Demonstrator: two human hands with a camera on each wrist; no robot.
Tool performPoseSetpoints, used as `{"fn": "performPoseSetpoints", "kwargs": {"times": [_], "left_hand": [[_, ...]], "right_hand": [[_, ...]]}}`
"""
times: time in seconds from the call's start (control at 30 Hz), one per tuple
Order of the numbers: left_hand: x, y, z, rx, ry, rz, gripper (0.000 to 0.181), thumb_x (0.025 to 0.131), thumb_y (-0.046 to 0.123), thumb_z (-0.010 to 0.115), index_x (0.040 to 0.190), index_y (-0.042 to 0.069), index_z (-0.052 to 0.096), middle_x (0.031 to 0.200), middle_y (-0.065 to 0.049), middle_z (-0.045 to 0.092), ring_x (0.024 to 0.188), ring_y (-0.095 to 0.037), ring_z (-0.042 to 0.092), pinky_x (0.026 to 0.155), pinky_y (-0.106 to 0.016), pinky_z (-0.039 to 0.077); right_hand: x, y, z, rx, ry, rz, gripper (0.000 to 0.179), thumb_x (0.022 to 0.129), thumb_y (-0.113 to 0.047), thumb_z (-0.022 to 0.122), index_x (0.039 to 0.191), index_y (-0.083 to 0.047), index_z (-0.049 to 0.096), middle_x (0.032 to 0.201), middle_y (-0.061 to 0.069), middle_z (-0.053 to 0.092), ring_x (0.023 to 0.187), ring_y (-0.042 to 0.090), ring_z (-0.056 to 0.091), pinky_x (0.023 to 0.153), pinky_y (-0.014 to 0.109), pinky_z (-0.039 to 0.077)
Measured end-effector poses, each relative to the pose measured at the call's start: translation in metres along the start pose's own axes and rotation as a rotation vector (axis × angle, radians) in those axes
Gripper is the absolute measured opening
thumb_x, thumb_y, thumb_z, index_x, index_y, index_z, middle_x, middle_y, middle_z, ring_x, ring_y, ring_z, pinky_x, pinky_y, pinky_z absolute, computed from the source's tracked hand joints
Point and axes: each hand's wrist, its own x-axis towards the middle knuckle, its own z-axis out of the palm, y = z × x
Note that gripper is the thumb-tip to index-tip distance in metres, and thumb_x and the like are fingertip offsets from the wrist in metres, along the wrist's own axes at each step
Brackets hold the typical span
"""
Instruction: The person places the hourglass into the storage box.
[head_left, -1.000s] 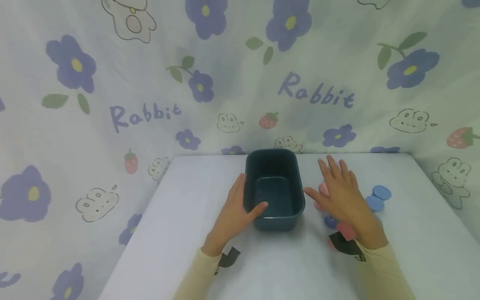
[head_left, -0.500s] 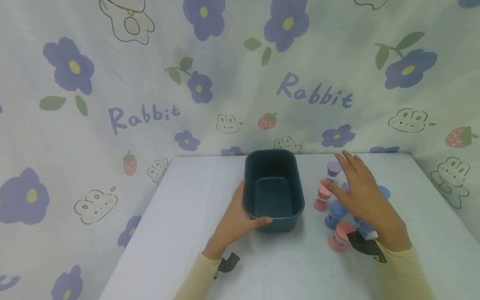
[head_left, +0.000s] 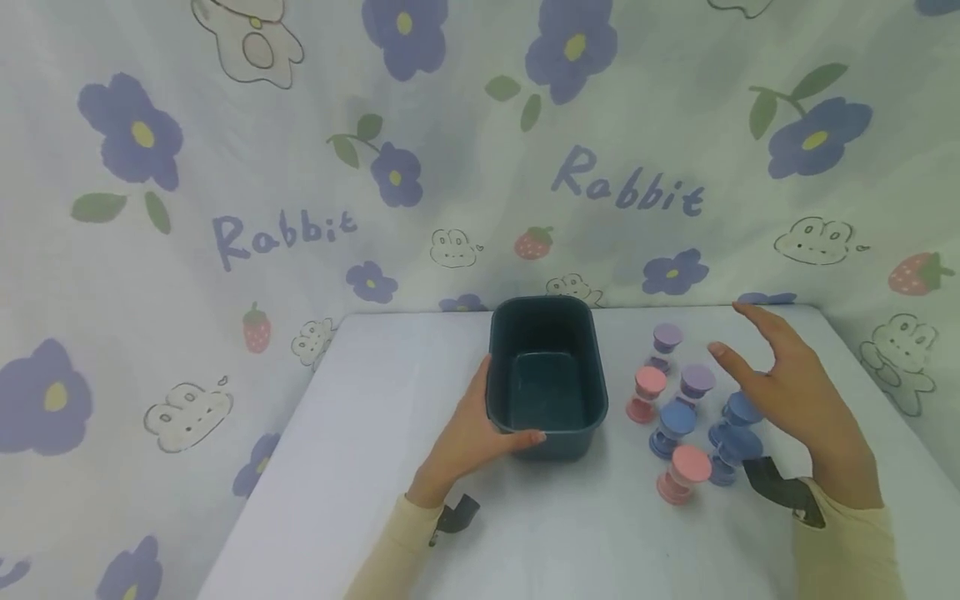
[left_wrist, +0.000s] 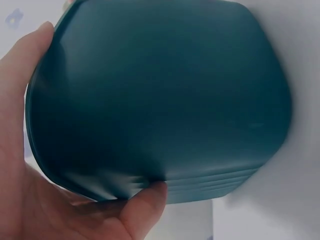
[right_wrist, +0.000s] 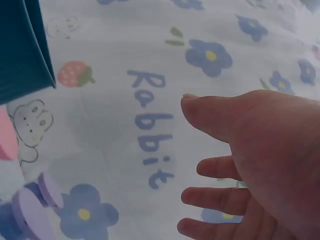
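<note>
A deep dark-teal plastic bin (head_left: 555, 447) stands on the white table with nothing visible inside. My left hand (head_left: 474, 432) grips its near left corner, thumb across the near side and fingers along the left wall; the left wrist view shows a fingertip (left_wrist: 150, 202) bent against the bin's ribbed side. Right of the bin stand several spool-shaped pieces: pink ones (head_left: 690, 464), blue ones (head_left: 677, 418) and purple ones (head_left: 697, 380). Over the right edge of this group hovers my right hand (head_left: 810, 404), holding nothing, thumb and fingers spread apart. It partly hides a blue piece (head_left: 744, 408).
Behind the table (head_left: 360, 400) hangs a pale cloth (head_left: 480, 150) printed with flowers, rabbits and strawberries. It also runs along the left and right sides. A dark strap piece (head_left: 783, 492) sits at the right wrist, close beside the nearest blue piece (head_left: 738, 444).
My right hand has moved right, from over the spool-shaped pieces to their right edge, uncovering most of them. My left thumb has shifted from the bin's inner rim to its near outer side.
</note>
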Motion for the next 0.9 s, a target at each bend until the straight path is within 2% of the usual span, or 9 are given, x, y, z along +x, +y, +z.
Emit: {"fn": "performPoseSetpoints", "kwargs": {"times": [0.07,0.13,0.2,0.27,0.47,0.57,0.73,0.8,0.9], "left_hand": [[0.000,-0.001,0.000,-0.003,0.001,-0.011,0.125,0.070,0.057,0.092,0.162,0.045,0.008,0.165,0.019,0.029,0.153,-0.027,0.038,0.121,-0.062,0.038],[-0.001,-0.002,0.001,-0.004,0.002,-0.018,0.125,0.070,0.056,0.091,0.162,0.046,0.007,0.166,0.020,0.028,0.153,-0.028,0.037,0.121,-0.063,0.037],[0.000,-0.003,0.002,-0.004,0.000,-0.016,0.125,0.071,0.056,0.091,0.163,0.044,0.006,0.167,0.018,0.026,0.154,-0.028,0.036,0.122,-0.063,0.036],[-0.001,-0.003,0.002,0.014,-0.001,-0.030,0.126,0.072,0.058,0.089,0.164,0.043,0.005,0.170,0.014,0.024,0.156,-0.026,0.033,0.122,-0.063,0.035],[-0.002,-0.001,0.002,0.042,0.005,-0.111,0.132,0.070,0.063,0.089,0.166,0.035,0.004,0.174,0.011,0.017,0.159,-0.021,0.027,0.124,-0.063,0.032],[-0.001,-0.001,0.003,0.045,-0.001,-0.134,0.132,0.069,0.063,0.089,0.166,0.035,0.003,0.173,0.014,0.015,0.160,-0.021,0.026,0.125,-0.063,0.031],[-0.001,-0.003,0.003,0.056,-0.004,-0.153,0.132,0.069,0.064,0.088,0.166,0.036,0.003,0.173,0.015,0.014,0.160,-0.021,0.025,0.125,-0.062,0.030],[-0.001,-0.004,0.003,0.061,-0.004,-0.162,0.132,0.069,0.065,0.088,0.166,0.037,0.002,0.173,0.015,0.013,0.160,-0.021,0.024,0.126,-0.062,0.030],[0.000,-0.004,0.003,0.063,-0.002,-0.160,0.132,0.070,0.065,0.088,0.166,0.036,0.002,0.174,0.014,0.013,0.160,-0.021,0.024,0.126,-0.062,0.030]], "right_hand": [[-0.001,0.008,-0.003,0.032,0.059,-0.005,0.072,0.102,-0.036,0.064,0.162,-0.012,0.033,0.163,0.029,0.035,0.148,0.054,0.032,0.122,0.068,0.029],[-0.001,0.017,-0.004,0.053,0.117,-0.016,0.067,0.101,-0.033,0.066,0.159,-0.013,0.039,0.159,0.027,0.042,0.151,0.034,0.040,0.128,0.040,0.035],[0.000,0.026,-0.007,0.070,0.161,-0.028,0.063,0.100,-0.030,0.068,0.156,-0.013,0.045,0.157,0.020,0.048,0.145,0.004,0.044,0.119,0.009,0.033],[0.001,0.036,-0.010,0.089,0.186,-0.027,0.061,0.100,-0.028,0.069,0.154,-0.012,0.048,0.154,0.005,0.053,0.129,-0.019,0.041,0.100,-0.009,0.026],[0.002,0.063,-0.017,0.134,0.209,-0.018,0.058,0.098,-0.020,0.071,0.150,-0.003,0.051,0.126,-0.037,0.053,0.107,-0.028,0.043,0.092,-0.010,0.034],[0.001,0.072,-0.019,0.133,0.178,0.015,0.057,0.098,-0.020,0.071,0.148,0.001,0.051,0.114,-0.043,0.048,0.102,-0.027,0.046,0.086,-0.009,0.037],[0.000,0.082,-0.018,0.068,0.031,0.100,0.063,0.101,-0.030,0.067,0.152,0.000,0.046,0.122,-0.024,0.058,0.095,-0.030,0.041,0.076,-0.006,0.041],[0.000,0.086,-0.016,0.042,-0.013,0.125,0.064,0.102,-0.032,0.066,0.153,0.000,0.044,0.132,-0.002,0.063,0.095,-0.031,0.038,0.073,-0.005,0.040],[0.000,0.093,-0.014,0.027,-0.036,0.113,0.061,0.102,-0.030,0.066,0.151,0.001,0.046,0.135,0.014,0.062,0.095,-0.031,0.038,0.072,-0.004,0.039]]}}
